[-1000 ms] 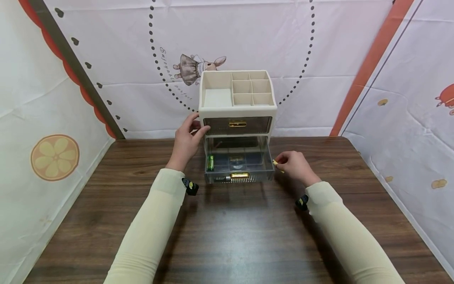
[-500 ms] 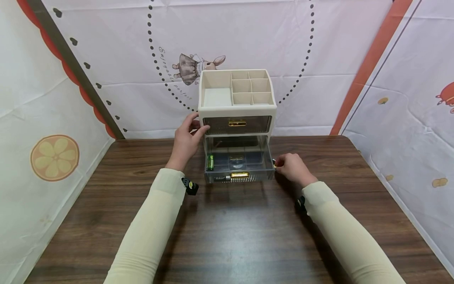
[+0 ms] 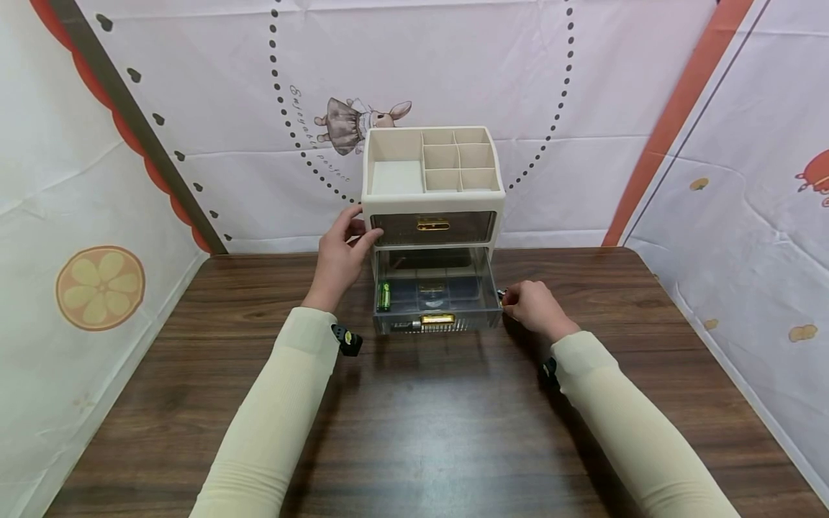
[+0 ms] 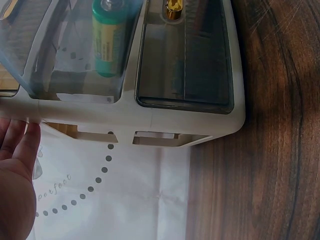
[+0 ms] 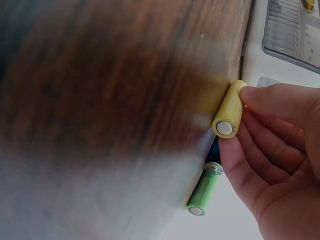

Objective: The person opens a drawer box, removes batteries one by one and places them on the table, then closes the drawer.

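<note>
Now the left hand [image 3: 340,262] pinches the left edge of the organizer [image 3: 434,204]; beside its right, the right hand [image 3: 536,306] pinches a yellow battery [image 5: 230,108]; tabletop [image 3: 427,417] stretches before it.

At seven o'clock, a cream sleeve [image 3: 272,417] with a wide cuff [image 3: 309,332] and yellow-marked black wrist device [image 3: 347,341]; at five, a matching sleeve [image 3: 637,424] and black wrist unit [image 3: 548,373].

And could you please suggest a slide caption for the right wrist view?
Right hand pinching a yellow battery, with a green battery nearby and wood-grain tabletop alongside.
</note>
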`<action>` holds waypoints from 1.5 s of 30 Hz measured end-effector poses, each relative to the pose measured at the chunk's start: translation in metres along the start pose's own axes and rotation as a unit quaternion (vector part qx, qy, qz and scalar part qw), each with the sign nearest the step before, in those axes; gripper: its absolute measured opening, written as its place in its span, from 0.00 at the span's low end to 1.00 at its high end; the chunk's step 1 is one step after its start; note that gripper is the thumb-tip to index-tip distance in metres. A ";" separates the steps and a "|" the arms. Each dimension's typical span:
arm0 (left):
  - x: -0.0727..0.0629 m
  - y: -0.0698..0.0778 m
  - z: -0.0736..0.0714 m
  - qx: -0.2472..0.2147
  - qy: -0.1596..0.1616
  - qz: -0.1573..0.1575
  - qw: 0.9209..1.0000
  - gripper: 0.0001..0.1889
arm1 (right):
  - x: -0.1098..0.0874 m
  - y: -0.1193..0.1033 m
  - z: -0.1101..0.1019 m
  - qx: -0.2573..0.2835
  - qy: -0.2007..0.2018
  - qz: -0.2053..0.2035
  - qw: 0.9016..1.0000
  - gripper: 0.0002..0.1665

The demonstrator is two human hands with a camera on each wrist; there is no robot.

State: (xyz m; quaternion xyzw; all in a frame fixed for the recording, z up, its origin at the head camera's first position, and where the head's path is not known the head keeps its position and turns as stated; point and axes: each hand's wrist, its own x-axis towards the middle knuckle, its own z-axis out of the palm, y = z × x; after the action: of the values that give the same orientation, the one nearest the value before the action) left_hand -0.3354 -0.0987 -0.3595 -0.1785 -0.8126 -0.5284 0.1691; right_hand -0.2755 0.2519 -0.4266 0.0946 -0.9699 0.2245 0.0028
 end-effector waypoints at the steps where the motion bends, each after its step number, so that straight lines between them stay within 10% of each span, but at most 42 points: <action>1: 0.000 0.000 0.000 0.000 0.001 0.000 1.000 0.26 | 0.000 0.000 0.000 -0.001 0.001 -0.001 1.000 0.05; 19: -0.001 0.001 0.000 -0.009 0.000 -0.002 1.000 0.26 | -0.004 -0.003 -0.004 0.007 -0.014 0.006 1.000 0.06; 45: 0.000 0.000 -0.001 -0.014 -0.004 0.001 1.000 0.26 | -0.024 -0.044 -0.052 0.030 0.080 -0.025 0.996 0.09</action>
State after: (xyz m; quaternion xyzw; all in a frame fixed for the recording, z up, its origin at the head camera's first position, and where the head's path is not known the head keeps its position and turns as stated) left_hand -0.3351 -0.0997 -0.3593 -0.1841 -0.8056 -0.5387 0.1640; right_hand -0.2462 0.2403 -0.3625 0.1005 -0.9567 0.2603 0.0827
